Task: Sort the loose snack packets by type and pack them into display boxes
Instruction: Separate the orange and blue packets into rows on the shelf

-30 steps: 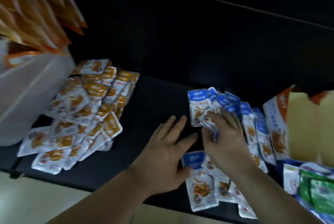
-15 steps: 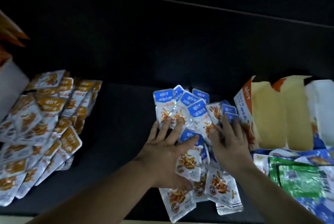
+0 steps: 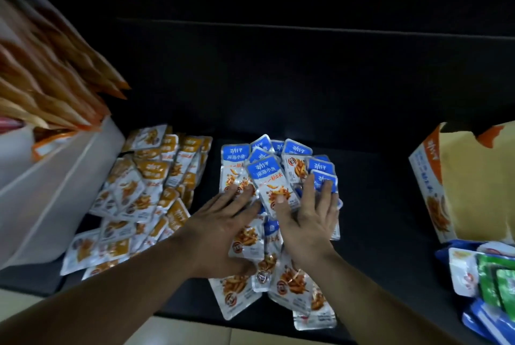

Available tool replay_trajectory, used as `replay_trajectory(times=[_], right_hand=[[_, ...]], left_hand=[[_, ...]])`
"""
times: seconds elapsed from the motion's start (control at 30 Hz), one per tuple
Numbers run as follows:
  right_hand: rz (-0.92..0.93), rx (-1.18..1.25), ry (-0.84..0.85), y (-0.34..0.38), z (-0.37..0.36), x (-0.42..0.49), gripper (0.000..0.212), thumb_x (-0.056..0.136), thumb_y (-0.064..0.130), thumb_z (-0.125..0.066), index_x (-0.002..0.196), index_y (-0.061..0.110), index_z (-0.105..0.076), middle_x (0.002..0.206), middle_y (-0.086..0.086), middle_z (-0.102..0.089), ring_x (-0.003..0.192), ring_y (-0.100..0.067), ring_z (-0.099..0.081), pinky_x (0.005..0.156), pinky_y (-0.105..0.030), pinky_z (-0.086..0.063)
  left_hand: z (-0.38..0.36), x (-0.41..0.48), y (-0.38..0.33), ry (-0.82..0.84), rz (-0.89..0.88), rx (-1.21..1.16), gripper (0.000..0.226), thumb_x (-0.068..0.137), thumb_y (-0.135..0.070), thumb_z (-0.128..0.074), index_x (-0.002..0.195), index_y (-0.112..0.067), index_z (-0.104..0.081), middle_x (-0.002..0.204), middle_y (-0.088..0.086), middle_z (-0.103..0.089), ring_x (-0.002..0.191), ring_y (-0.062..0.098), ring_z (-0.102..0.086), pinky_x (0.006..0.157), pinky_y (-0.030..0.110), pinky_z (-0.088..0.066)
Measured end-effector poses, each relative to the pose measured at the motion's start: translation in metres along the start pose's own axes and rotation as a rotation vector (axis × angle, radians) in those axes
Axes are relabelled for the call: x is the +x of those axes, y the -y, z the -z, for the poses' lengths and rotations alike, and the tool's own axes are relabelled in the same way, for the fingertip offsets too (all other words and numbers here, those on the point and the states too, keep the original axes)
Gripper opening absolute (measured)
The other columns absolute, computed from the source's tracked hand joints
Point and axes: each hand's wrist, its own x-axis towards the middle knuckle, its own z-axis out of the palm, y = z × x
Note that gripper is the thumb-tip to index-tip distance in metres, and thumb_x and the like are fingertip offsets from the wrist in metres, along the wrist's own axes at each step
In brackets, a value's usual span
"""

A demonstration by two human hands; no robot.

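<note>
Silver-foil packets with blue headers (image 3: 274, 180) lie in one heap nearest you, at the front edge of the black tabletop (image 3: 376, 205), and both your hands are on it. Your left hand (image 3: 223, 222) lies flat, with its fingers straight and spread, and presses on the heap's left half. Your right hand (image 3: 309, 216) does the same on the right half, thumb on a top packet. Neither grips anything.

I count about nine blue headers fanned at the far end and some six packets toward you. Call it fifteen, with overlap hiding more.

Left of that, across a strip of bare table, the silver packets with orange headers (image 3: 150, 186) form a second heap. There are well over twenty, too overlapped to count.

By my reading, these two types are sorted but not packed. At your right, the one open orange-and-white cardboard display box (image 3: 430, 186) shows bare board and no packets. Below it, at least two green packets (image 3: 498, 280) sit mixed with white and blue ones, so that lot looks unsorted.

Farthest left, a white plastic tub (image 3: 55, 186) holds blurred orange-edged cardboard sheets (image 3: 55, 85), perhaps flat boxes.
</note>
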Motion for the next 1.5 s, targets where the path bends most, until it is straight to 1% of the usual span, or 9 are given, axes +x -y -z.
replay_trajectory(times=[0.17, 0.3, 0.47, 0.73, 0.87, 1.07, 1.17, 1.37, 1.5], right_hand=[[0.108, 0.069, -0.089, -0.011, 0.027, -0.012, 0.070, 0.098, 0.062, -0.046, 0.157, 0.058, -0.007, 0.162, 0.029, 0.024, 0.151, -0.005, 0.028, 0.127, -0.048, 0.003], [0.052, -0.057, 0.014, -0.028, 0.033, -0.006, 0.071, 0.100, 0.061, -0.042, 0.160, 0.048, -0.006, 0.167, 0.021, 0.019, 0.148, -0.005, 0.035, 0.127, -0.043, 0.013], [0.143, -0.059, 0.042, -0.020, 0.001, -0.008, 0.068, 0.105, 0.054, -0.038, 0.161, 0.047, 0.000, 0.161, 0.022, 0.032, 0.142, -0.005, 0.046, 0.122, -0.041, 0.023], [0.209, 0.140, -0.150, -0.012, 0.015, -0.008, 0.058, 0.104, 0.021, -0.053, 0.157, 0.034, -0.034, 0.164, 0.019, -0.012, 0.145, 0.003, -0.005, 0.122, -0.034, -0.017], [0.224, -0.039, -0.066, -0.032, 0.026, -0.010, 0.061, 0.104, 0.033, -0.051, 0.160, 0.035, -0.027, 0.164, 0.027, 0.002, 0.154, 0.001, 0.013, 0.126, -0.033, -0.001], [0.273, -0.131, 0.051, -0.038, -0.013, -0.040, 0.068, 0.103, 0.058, -0.021, 0.161, 0.038, 0.007, 0.161, 0.028, 0.033, 0.145, 0.000, 0.040, 0.124, -0.038, 0.021], [0.282, -0.107, 0.023, -0.030, -0.032, -0.043, 0.076, 0.096, 0.062, -0.013, 0.161, 0.032, 0.012, 0.162, 0.023, 0.033, 0.147, -0.003, 0.039, 0.124, -0.038, 0.021], [0.206, 0.288, 0.056, -0.010, -0.030, -0.051, 0.054, 0.106, 0.038, -0.043, 0.153, 0.050, -0.019, 0.162, 0.038, 0.004, 0.147, 0.018, 0.012, 0.129, -0.032, -0.006], [0.095, 0.305, -0.143, -0.009, 0.002, -0.033, 0.050, 0.106, 0.035, -0.048, 0.153, 0.043, -0.037, 0.166, 0.026, -0.002, 0.152, 0.006, -0.003, 0.124, -0.034, -0.018]], left_hand=[[0.004, -0.012, 0.009, -0.129, -0.097, -0.062, 0.111, 0.077, -0.084, -0.057, 0.165, -0.031, -0.014, 0.172, -0.010, 0.009, 0.154, 0.004, 0.025, 0.130, 0.037, 0.007], [-0.002, -0.019, -0.002, -0.623, -0.044, -0.180, 0.046, 0.091, -0.058, -0.059, 0.116, -0.022, -0.075, 0.146, -0.001, -0.058, 0.142, 0.019, -0.047, 0.111, 0.049, -0.047], [-0.005, -0.006, -0.013, -0.268, 0.151, -0.096, 0.087, 0.090, -0.082, -0.036, 0.160, -0.051, 0.005, 0.173, -0.001, 0.011, 0.158, 0.028, 0.008, 0.127, 0.046, -0.005], [0.007, 0.001, 0.005, -0.401, 0.074, -0.054, 0.051, 0.100, -0.054, -0.042, 0.145, -0.032, -0.055, 0.159, 0.003, -0.046, 0.150, 0.034, -0.036, 0.118, 0.056, -0.039], [-0.007, -0.038, 0.017, -0.377, 0.065, -0.033, 0.077, 0.091, -0.056, -0.045, 0.162, -0.041, -0.020, 0.174, -0.004, 0.000, 0.159, 0.022, 0.014, 0.126, 0.046, -0.006], [-0.058, -0.062, -0.059, -0.428, 0.229, -0.516, 0.076, 0.098, -0.055, -0.048, 0.159, -0.056, -0.002, 0.167, -0.019, 0.027, 0.154, 0.012, 0.031, 0.128, 0.048, -0.011], [-0.073, -0.062, -0.060, -0.347, 0.235, -0.431, 0.083, 0.090, -0.072, -0.044, 0.154, -0.062, 0.009, 0.162, -0.016, 0.040, 0.149, 0.015, 0.041, 0.128, 0.045, 0.002], [-0.081, -0.066, -0.050, -0.463, 0.211, -0.363, 0.103, 0.078, -0.081, -0.062, 0.162, -0.032, -0.029, 0.174, 0.004, 0.011, 0.159, 0.030, 0.013, 0.125, 0.060, -0.011], [-0.062, -0.050, -0.084, -0.436, 0.293, -0.326, 0.116, 0.074, -0.093, -0.051, 0.161, -0.046, 0.010, 0.168, 0.001, 0.032, 0.154, 0.030, 0.032, 0.121, 0.063, 0.011]])
